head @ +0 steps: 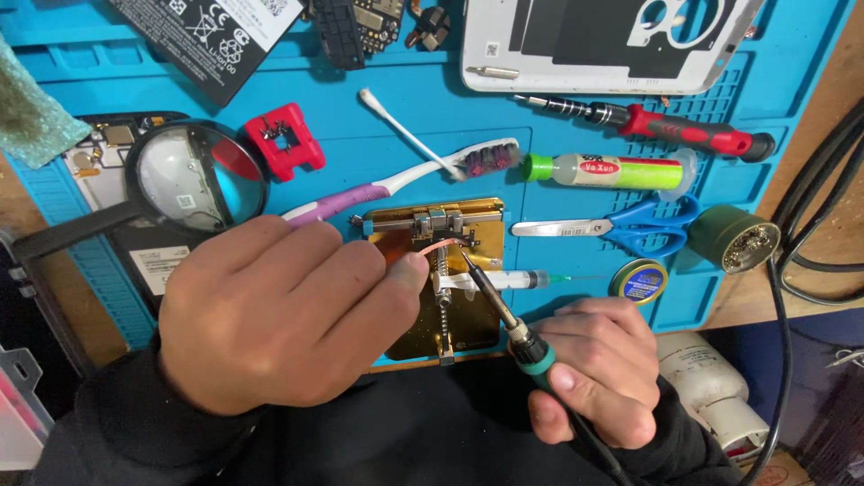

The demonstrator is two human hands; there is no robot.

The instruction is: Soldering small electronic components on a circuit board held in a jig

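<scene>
Hands grip copper braid and soldering iron over a cluttered blue mat on a wooden bench.

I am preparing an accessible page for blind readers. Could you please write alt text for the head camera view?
A right hand holds a soldering iron with its tip at a copper strip pinched by the left hand over a gold clamp plate. Around them on a blue mat lie a toothbrush, scissors, a magnifying glass and a syringe.
</scene>
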